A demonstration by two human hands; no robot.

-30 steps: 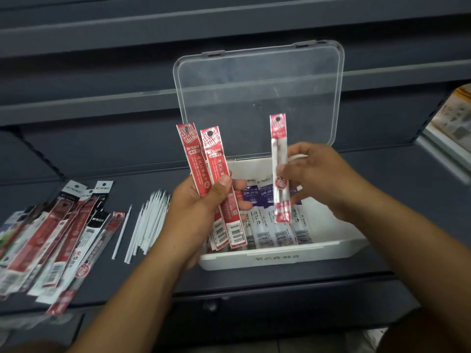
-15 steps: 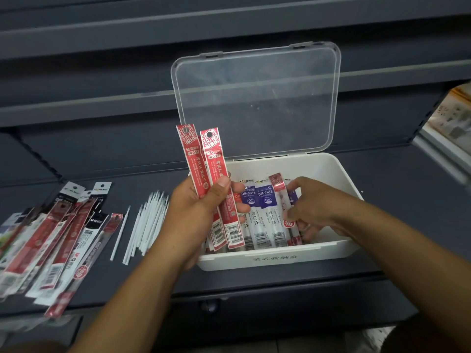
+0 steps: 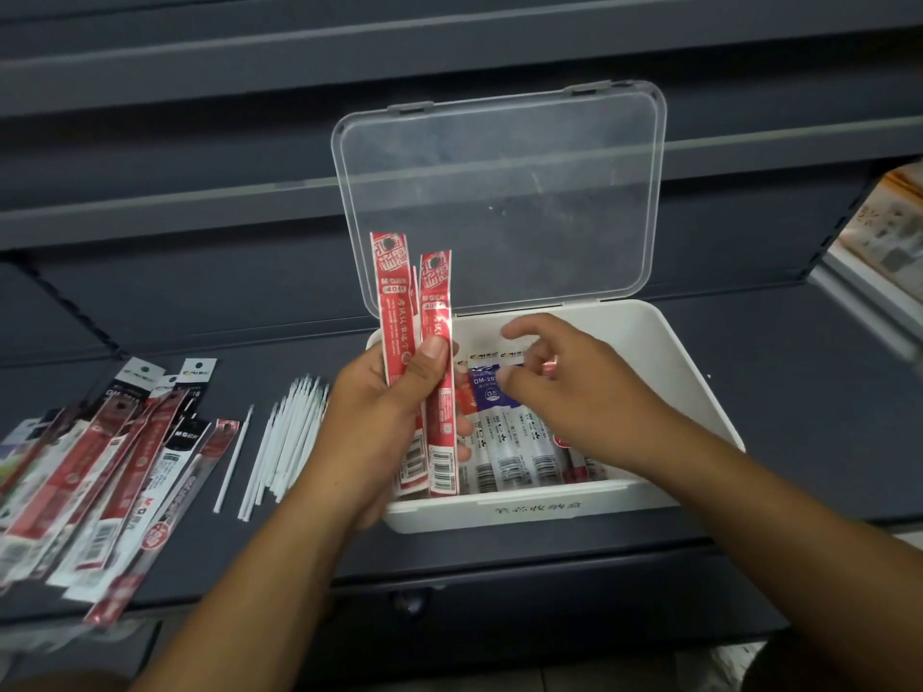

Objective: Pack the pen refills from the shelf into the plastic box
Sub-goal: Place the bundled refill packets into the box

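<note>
A white plastic box (image 3: 689,402) stands open on the dark shelf, its clear lid (image 3: 499,192) raised behind it. Several packed pen refills (image 3: 519,462) lie side by side in the box, some with blue headers. My left hand (image 3: 379,422) grips red refill packs (image 3: 414,362) upright at the box's left edge, thumb across their front. My right hand (image 3: 574,392) hovers over the box with fingers loosely curled and holds nothing.
A pile of red and black refill packs (image 3: 100,481) lies on the shelf (image 3: 799,392) at the left. Several loose white refill tubes (image 3: 289,442) lie between that pile and the box. Stacked printed paper (image 3: 894,227) shows at the right edge.
My right hand brought one red refill pack down into the box, let go of it, and has lifted slightly. My left hand has kept its packs in place.
</note>
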